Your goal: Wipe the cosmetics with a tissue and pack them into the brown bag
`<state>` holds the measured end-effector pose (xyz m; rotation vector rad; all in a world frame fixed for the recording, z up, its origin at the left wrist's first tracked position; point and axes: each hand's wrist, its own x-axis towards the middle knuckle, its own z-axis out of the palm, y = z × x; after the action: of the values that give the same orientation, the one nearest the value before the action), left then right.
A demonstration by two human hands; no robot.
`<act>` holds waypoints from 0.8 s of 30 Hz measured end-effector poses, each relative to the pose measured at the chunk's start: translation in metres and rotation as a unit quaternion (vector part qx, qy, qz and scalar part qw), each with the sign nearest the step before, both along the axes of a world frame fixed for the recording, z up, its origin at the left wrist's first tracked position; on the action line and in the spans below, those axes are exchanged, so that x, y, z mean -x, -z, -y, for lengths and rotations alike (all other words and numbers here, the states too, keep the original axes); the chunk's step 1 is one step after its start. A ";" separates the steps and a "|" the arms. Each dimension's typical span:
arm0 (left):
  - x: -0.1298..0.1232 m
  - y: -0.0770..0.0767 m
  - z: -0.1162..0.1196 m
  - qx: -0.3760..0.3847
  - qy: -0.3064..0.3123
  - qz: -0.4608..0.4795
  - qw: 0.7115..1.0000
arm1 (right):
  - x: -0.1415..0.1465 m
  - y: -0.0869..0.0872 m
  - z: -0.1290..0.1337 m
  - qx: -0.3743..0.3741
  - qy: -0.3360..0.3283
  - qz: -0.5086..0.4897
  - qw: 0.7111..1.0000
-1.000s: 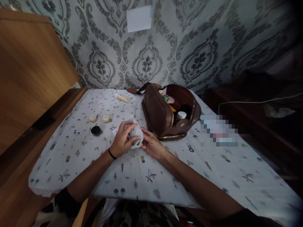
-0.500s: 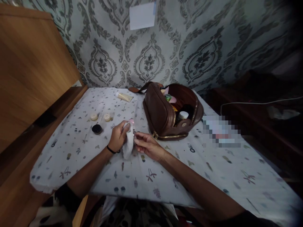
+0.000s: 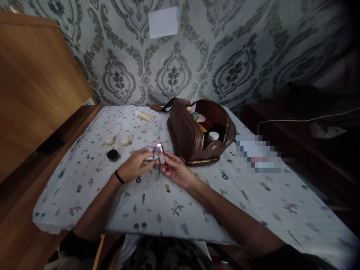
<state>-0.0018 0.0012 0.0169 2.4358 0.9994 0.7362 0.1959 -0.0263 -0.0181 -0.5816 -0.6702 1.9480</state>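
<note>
Between the thumb and fingers of my right hand (image 3: 180, 171) is a small tube (image 3: 161, 152), held upright. It is shiny at the top and pale pink below, like a lipstick or lip gloss. My left hand (image 3: 136, 165) is closed on a crumpled white cloth (image 3: 154, 169), partly hidden by the fingers and blurred. Cloth and tube are side by side; whether they touch I cannot tell. Just right of my right hand stands an open brown toiletry bag (image 3: 182, 135) with several items inside, among them a white-lidded jar (image 3: 213, 135).
Left of my hands sit a black-lidded jar (image 3: 113, 155) and two small cream-coloured jars (image 3: 109, 140). A cream tube (image 3: 145, 116) lies farther back on the patterned tablecloth (image 3: 157, 213). A blurred-out object (image 3: 258, 153) is right of the bag; a wooden cabinet (image 3: 39, 75) borders the left.
The cloth has moved from around the small tube toward my left hand, exposing the tube in my right fingers. My left hand has shifted slightly left and flattened. The view has shifted a little.
</note>
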 end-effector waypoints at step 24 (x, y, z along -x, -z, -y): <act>-0.012 0.000 0.010 -0.092 -0.069 0.090 0.989 | 0.003 0.003 0.002 -0.021 0.012 0.074 0.997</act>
<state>0.0097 -0.0085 0.0173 2.4156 1.0775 1.1193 0.1928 -0.0279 -0.0206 -0.7087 -0.7914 1.8761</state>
